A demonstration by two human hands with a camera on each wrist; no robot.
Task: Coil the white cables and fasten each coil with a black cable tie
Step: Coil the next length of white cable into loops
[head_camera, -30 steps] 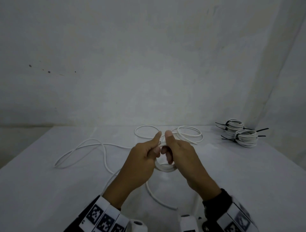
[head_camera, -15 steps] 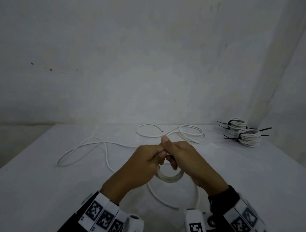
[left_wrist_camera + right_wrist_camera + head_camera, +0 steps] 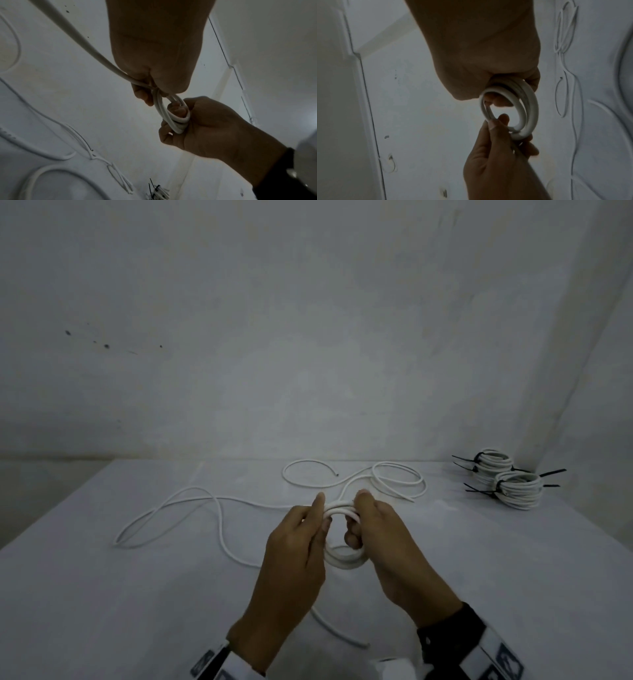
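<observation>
I hold a small coil of white cable [image 3: 343, 564] upright above the table between both hands. My left hand [image 3: 317, 513] pinches the coil's left side between thumb and fingers, and the cable's free length [image 3: 77, 39] runs out from under it. My right hand [image 3: 359, 515] grips the right side, fingers curled through the ring. The coil [image 3: 529, 108] shows about three turns in the right wrist view, with the left hand [image 3: 496, 148] below it. In the left wrist view the coil [image 3: 171, 119] sits in the right hand [image 3: 214, 128]. No black tie is on it.
The cable's loose part [image 3: 219, 508] snakes over the white table [image 3: 102, 594] to the left. Another loose white cable [image 3: 394, 481] lies in loops behind my hands. Two tied coils [image 3: 517, 491] with black ties stand at the back right by the wall corner.
My thumbs, touching above the coil before, have come apart, and the coil's top strands now show between them. The coil looks tighter, with another turn on it.
</observation>
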